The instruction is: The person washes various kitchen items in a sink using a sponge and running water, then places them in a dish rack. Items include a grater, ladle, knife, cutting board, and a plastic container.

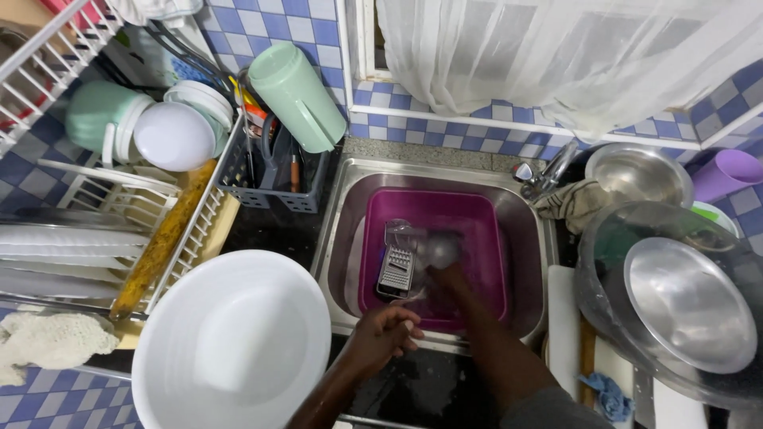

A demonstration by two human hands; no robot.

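Here the flat metal box grater in the magenta plastic basin is best steadied by the loosely curled, empty left hand while the blurred right hand, grip unclear, scrubs.

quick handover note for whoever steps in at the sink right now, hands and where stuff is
Left hand: at the sink's front edge, fingers curled, nothing visibly held.
Right hand: down in the purple basin, blurred; grip unclear.
Metal grater lies in the basin's water inside the steel sink.
Large white bowl sits left of the sink.
Done: nothing confirmable.
Left: grater still in the water.
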